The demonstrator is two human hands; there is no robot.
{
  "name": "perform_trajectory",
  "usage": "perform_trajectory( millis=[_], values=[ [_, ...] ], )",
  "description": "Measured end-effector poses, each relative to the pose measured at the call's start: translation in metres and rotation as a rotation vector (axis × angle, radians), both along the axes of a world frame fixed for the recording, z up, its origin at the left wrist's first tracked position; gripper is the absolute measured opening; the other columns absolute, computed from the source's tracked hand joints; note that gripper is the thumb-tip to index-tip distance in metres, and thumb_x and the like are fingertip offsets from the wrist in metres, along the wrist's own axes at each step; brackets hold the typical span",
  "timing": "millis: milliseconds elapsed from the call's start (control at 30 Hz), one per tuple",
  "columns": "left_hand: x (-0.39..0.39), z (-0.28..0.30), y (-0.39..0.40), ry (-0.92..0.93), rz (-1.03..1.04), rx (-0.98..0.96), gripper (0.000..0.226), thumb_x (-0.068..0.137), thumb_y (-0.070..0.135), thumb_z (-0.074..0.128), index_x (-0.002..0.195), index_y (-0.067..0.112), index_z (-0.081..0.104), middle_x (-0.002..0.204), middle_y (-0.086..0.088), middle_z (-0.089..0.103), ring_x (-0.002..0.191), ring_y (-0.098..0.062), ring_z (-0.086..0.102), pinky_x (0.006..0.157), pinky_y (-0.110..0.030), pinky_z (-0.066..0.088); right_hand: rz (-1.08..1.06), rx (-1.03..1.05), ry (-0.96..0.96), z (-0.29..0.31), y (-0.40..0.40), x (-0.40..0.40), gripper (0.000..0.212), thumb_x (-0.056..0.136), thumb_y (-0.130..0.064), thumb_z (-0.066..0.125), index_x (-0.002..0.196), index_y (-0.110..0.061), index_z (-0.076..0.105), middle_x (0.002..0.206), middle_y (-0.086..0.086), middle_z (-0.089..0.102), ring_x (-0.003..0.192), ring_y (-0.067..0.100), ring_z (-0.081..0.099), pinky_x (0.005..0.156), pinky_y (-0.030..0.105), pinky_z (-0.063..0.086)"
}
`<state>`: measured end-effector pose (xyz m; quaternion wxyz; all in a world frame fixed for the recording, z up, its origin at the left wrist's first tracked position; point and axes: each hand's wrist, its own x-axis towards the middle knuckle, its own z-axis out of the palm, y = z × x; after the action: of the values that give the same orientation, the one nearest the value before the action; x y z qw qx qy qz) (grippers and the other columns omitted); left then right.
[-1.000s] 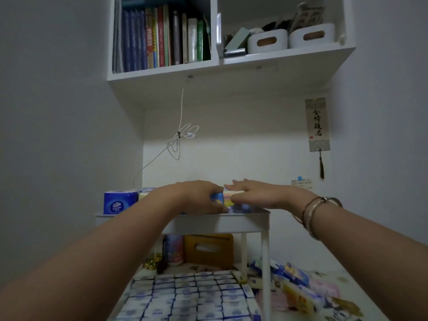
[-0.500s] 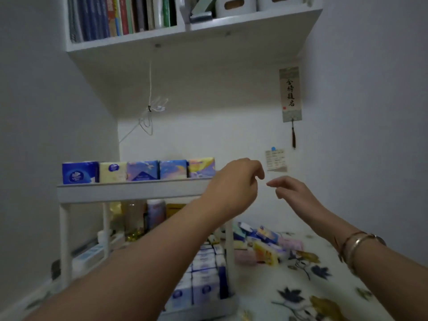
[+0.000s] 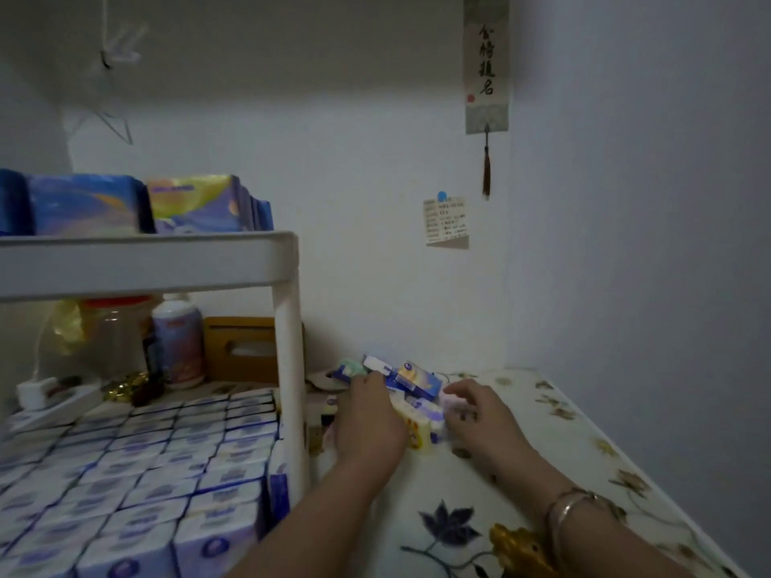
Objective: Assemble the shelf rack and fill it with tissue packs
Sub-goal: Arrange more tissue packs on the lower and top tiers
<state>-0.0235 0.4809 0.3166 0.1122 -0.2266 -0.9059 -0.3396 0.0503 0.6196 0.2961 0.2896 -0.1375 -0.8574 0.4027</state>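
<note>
The loose tissue packs [image 3: 411, 394] lie heaped on the floral tabletop, right of the rack post [image 3: 288, 369], between both hands: the left hand [image 3: 369, 423], nearer, touches them, grip unclear; the right hand [image 3: 479, 415] hovers, fingers loosely curled, holding nothing visible.

White shelf rack [image 3: 288, 327] stands upright. Its top tier holds blue and yellow tissue packs [image 3: 146, 204] on edge; its lower tier is filled with white-and-blue packs [image 3: 167, 452]. Loose packs [image 3: 417, 390] lie heaped just right of it.
</note>
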Motion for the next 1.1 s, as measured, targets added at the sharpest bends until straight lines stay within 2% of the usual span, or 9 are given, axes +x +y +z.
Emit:
perform_trajectory(
  millis=[100,167,267,467,600,767,900,1000,1100],
  values=[
    [-0.022,-0.015,0.014,-0.01,0.172,-0.066,0.046,0.088,0.015,0.05,0.134,0.017,0.041,0.141,-0.007,0.04,0.126,-0.03,0.04,0.102,-0.042,0.041,0.02,0.121,-0.118,-0.013,0.0,-0.02,0.047,0.083,-0.036,0.066,0.127,-0.027,0.053,0.121,-0.004,0.054,0.115,0.014,0.053,0.092,0.026,0.044],
    [-0.032,-0.02,0.021,-0.057,0.24,-0.102,0.051,0.092,0.019,0.044,0.142,0.019,0.035,0.15,-0.006,0.031,0.134,-0.033,0.031,0.109,-0.045,0.033,0.014,0.313,-0.202,-0.018,0.003,-0.029,0.057,0.082,-0.051,0.063,0.134,-0.032,0.047,0.128,-0.005,0.053,0.117,0.015,0.051,0.092,0.026,0.042],
    [-0.037,-0.022,0.027,-0.088,0.273,-0.21,0.043,0.092,0.026,0.039,0.135,0.02,0.044,0.146,-0.007,0.038,0.131,-0.031,0.033,0.108,-0.045,0.032,0.024,0.352,-0.19,-0.025,0.007,-0.033,0.05,0.082,-0.048,0.062,0.129,-0.034,0.05,0.123,-0.003,0.058,0.112,0.017,0.052,0.091,0.031,0.044],
    [-0.041,-0.017,0.024,-0.186,0.187,-0.283,0.056,0.086,0.03,0.051,0.138,0.014,0.039,0.147,-0.01,0.02,0.131,-0.037,0.02,0.108,-0.051,0.03,-0.033,0.11,-0.057,-0.019,0.002,-0.026,0.037,0.079,-0.035,0.065,0.114,-0.028,0.057,0.107,-0.003,0.056,0.093,0.011,0.056,0.075,0.027,0.049],
    [-0.027,-0.014,0.017,-0.186,0.085,-0.214,0.048,0.09,0.035,0.053,0.133,0.014,0.042,0.141,-0.012,0.024,0.124,-0.035,0.031,0.102,-0.043,0.039,-0.092,-0.003,0.036,-0.012,-0.003,-0.015,0.018,0.089,-0.03,0.057,0.106,-0.024,0.059,0.105,-0.002,0.053,0.082,0.0,0.05,0.06,0.014,0.037],
    [-0.008,-0.004,0.006,-0.106,-0.015,-0.185,0.039,0.088,0.032,0.058,0.122,0.019,0.045,0.136,-0.011,0.029,0.119,-0.036,0.039,0.09,-0.036,0.043,-0.131,-0.258,0.185,0.002,-0.014,0.005,0.024,0.096,-0.033,0.05,0.083,-0.013,0.054,0.087,0.005,0.06,0.075,0.014,0.054,0.048,0.015,0.039],
    [0.013,0.029,0.004,0.005,-0.101,0.001,0.04,0.078,0.032,0.066,0.113,0.022,0.049,0.124,-0.005,0.035,0.112,-0.032,0.043,0.089,-0.035,0.046,-0.066,-0.446,0.315,0.02,-0.026,0.021,0.028,0.095,-0.036,0.052,0.086,-0.01,0.058,0.074,0.001,0.063,0.061,0.014,0.06,0.05,0.023,0.044],
    [0.037,0.064,-0.002,0.037,-0.231,0.176,0.035,0.078,0.034,0.064,0.11,0.025,0.053,0.116,0.0,0.038,0.109,-0.028,0.048,0.089,-0.04,0.05,-0.004,-0.471,0.395,0.043,-0.035,0.033,0.024,0.094,-0.029,0.056,0.078,-0.012,0.057,0.058,-0.006,0.057,0.048,0.008,0.054,0.043,0.02,0.043],
    [0.063,0.103,-0.023,0.1,-0.297,0.257,0.036,0.082,0.034,0.062,0.116,0.025,0.052,0.121,-0.002,0.042,0.109,-0.024,0.049,0.09,-0.037,0.049,0.046,-0.483,0.44,0.078,-0.051,0.049,0.011,0.093,-0.018,0.058,0.088,-0.011,0.063,0.065,-0.001,0.061,0.056,0.013,0.055,0.049,0.021,0.047]
  ],
)
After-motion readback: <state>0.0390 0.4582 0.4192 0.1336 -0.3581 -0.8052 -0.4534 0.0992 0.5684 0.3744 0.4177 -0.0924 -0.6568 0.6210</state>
